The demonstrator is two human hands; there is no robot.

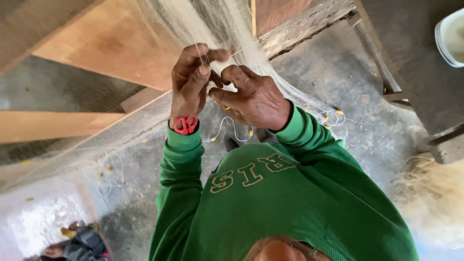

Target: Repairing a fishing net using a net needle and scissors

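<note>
My left hand (192, 79) and my right hand (253, 96) are raised close together in front of my chest, fingertips almost touching. Both pinch a fine, pale fishing net (193, 21) that hangs down from above and spreads away over the floor. Small red-handled scissors (186, 124) hang at the heel of my left hand, next to the green sleeve cuff. A thin white line with small yellow floats (333, 116) runs along the net's edge below my hands. The knot or mesh between my fingers is hidden by them.
Wooden beams and planks (111, 43) cross the upper left. A rough timber (309, 24) and a dark wooden bench (415, 72) stand at the upper right, with a white tub (447, 36). Bundled pale net (430, 203) lies right. Another person (77, 244) crouches bottom left on the concrete floor (338, 72).
</note>
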